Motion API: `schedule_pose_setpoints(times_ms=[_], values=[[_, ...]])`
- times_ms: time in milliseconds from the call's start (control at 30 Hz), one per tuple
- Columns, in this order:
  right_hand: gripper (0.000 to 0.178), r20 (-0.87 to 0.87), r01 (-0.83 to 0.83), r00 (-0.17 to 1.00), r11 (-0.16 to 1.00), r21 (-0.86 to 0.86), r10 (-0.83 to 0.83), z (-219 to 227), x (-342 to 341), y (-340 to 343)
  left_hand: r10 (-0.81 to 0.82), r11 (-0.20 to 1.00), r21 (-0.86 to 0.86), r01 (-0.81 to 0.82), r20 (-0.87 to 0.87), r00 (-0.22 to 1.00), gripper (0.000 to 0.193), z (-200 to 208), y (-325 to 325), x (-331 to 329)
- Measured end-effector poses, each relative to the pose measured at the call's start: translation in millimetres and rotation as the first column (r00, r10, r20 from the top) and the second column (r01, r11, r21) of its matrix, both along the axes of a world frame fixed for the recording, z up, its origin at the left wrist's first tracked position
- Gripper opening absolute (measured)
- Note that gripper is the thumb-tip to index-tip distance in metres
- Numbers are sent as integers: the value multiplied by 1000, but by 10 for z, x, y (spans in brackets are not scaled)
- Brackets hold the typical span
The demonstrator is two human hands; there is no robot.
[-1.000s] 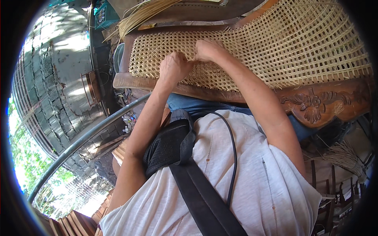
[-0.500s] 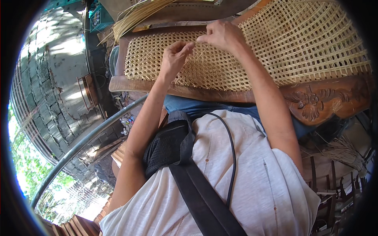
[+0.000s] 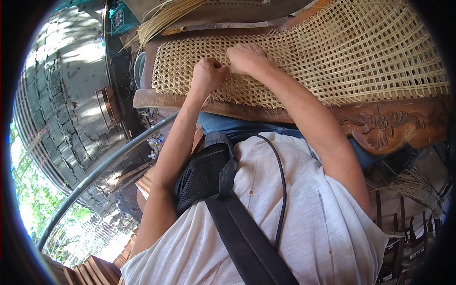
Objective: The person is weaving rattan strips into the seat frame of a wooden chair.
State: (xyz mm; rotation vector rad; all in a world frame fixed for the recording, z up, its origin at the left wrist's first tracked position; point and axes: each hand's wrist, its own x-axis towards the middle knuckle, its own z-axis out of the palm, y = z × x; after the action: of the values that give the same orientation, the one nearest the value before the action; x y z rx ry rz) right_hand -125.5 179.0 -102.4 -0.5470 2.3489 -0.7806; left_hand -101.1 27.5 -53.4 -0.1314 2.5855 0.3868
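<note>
A woven cane panel [image 3: 370,57] with an open lattice stretches across a brown wooden furniture frame [image 3: 161,100]. Over the left part of the weave, my left hand [image 3: 208,75] is closed, its thumb and fingers curled together. My right hand [image 3: 247,58] is closed as well, just right of it and slightly farther away, low over the cane. The two hands nearly meet. What is pinched in their fingertips, if anything, is too small or hidden to make out.
A bundle of loose cane strips [image 3: 167,21] lies at the panel's far left corner. Carved flowers decorate the frame's near right rail [image 3: 380,124]. A grey metal pipe [image 3: 104,166] curves along my left. More pale strands [image 3: 418,187] hang at the lower right.
Both hands have come nearer to me. My right hand has moved left and down toward the weave, and its raised fist now sits lower beside the left hand.
</note>
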Motion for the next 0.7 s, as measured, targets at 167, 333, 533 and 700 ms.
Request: schedule_pose_setpoints(times_ms=[167, 333, 533, 700], values=[[23, 172, 4, 985, 1000, 27, -9, 62, -73, 69, -199, 969, -166, 183, -84, 976, 29, -138, 35, 19], [33, 203, 30, 978, 998, 58, -42, 9, -85, 158, -237, 961, -164, 222, -78, 968, 21, -19, 207, 70], [34, 180, 59, 981, 996, 67, -70, -90, -86, 324, -191, 977, -124, 171, -176, 966, 16, -44, 177, 206], [39, 89, 333, 939, 943, 17, -334, -155, -99, 600, -302, 943, 76, 323, -204, 931, 19, -94, 85, 11]])
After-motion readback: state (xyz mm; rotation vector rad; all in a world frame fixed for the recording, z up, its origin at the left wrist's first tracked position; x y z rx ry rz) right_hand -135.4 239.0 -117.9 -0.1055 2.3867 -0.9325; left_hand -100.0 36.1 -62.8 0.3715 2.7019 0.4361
